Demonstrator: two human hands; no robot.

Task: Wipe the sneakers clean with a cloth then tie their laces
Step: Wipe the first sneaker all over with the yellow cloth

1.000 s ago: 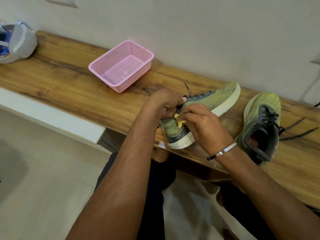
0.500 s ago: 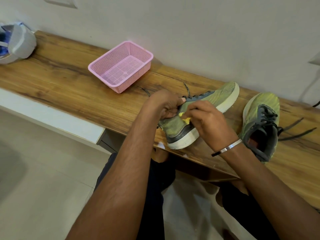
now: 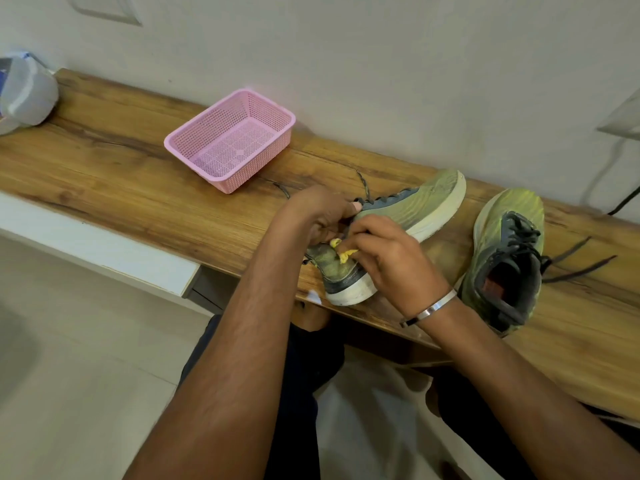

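A green sneaker (image 3: 412, 209) with a white sole lies on its side on the wooden table (image 3: 138, 174), heel at the front edge. My left hand (image 3: 322, 213) grips its collar from the left. My right hand (image 3: 388, 258) holds a small yellow cloth (image 3: 341, 249) and presses it against the sneaker's heel side. The second green sneaker (image 3: 505, 251) stands to the right, its dark laces (image 3: 578, 258) loose on the table.
A pink mesh basket (image 3: 230, 140) sits at the back of the table near the wall. A grey object (image 3: 24, 91) lies at the far left end. A dark cable (image 3: 623, 202) hangs at the right wall. My legs are under the table edge.
My right hand with the yellow cloth has shifted along the sneaker's heel side, up toward the collar and back down. The left hand keeps its hold; the sneaker stays put.
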